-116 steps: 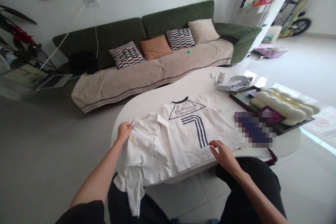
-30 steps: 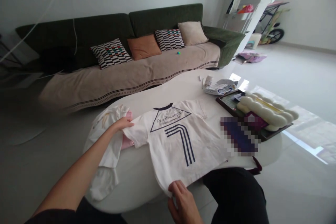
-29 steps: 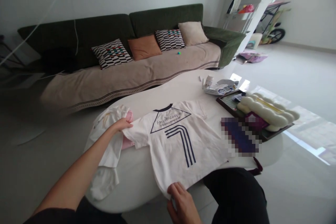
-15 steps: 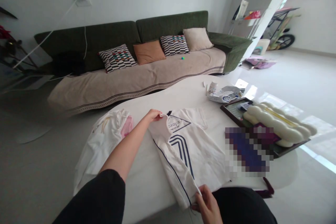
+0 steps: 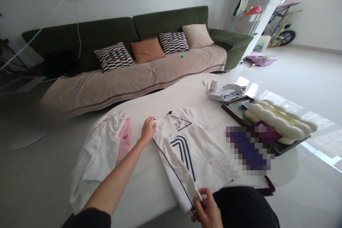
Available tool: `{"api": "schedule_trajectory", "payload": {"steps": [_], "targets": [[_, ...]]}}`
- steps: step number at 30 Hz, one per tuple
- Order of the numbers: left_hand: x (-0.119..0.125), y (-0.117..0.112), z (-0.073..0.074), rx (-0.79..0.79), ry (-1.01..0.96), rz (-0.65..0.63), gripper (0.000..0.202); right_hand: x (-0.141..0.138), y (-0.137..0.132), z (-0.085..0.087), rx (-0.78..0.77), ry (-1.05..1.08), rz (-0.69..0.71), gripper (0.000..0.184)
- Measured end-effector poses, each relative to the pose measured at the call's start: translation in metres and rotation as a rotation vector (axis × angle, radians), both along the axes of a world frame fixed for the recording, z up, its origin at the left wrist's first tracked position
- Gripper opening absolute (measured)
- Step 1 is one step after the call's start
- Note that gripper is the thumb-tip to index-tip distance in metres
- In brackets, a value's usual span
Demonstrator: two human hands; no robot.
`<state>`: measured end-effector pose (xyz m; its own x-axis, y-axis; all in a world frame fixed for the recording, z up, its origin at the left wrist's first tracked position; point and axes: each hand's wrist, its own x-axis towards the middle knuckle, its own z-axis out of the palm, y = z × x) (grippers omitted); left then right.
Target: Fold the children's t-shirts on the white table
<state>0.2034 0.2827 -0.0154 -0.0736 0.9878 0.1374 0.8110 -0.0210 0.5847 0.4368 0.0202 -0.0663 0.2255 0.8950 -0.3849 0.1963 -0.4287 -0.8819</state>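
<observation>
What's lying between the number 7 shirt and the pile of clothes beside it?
Head view: just bare table, crossed by the person's left hand and forearm touching the shirt.

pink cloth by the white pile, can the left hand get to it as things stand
Probably yes: the left hand rests on the folded shirt, and the pink cloth lies close beside it, with only bare table between.
</observation>
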Motion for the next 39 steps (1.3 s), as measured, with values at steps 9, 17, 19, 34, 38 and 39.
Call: {"api": "schedule_trajectory", "payload": {"steps": [9,17,19,34,38,39], "targets": [[0.024,-0.053,-0.023,-0.225,0.407,-0.132,0.073,0.011,0.010,0.034,0.477,-0.786,0.306,0.033],[0.007,-0.034,-0.014,-0.240,0.468,-0.191,0.075,-0.051,0.026,0.021,0.444,-0.869,0.658,0.064],[0.000,-0.022,-0.009,-0.273,0.491,-0.216,0.071,-0.069,0.025,0.026,0.381,-0.837,0.653,0.064],[0.033,-0.052,-0.023,-0.167,0.450,-0.259,0.063,-0.002,0.033,0.036,0.488,-0.783,0.597,0.034],[0.074,-0.029,0.006,-0.155,0.383,-0.257,0.055,0.073,0.069,0.047,0.428,-0.829,0.130,0.033],[0.093,-0.021,0.013,-0.142,0.359,-0.285,0.048,0.085,0.074,0.048,0.419,-0.826,0.100,0.035]]}}
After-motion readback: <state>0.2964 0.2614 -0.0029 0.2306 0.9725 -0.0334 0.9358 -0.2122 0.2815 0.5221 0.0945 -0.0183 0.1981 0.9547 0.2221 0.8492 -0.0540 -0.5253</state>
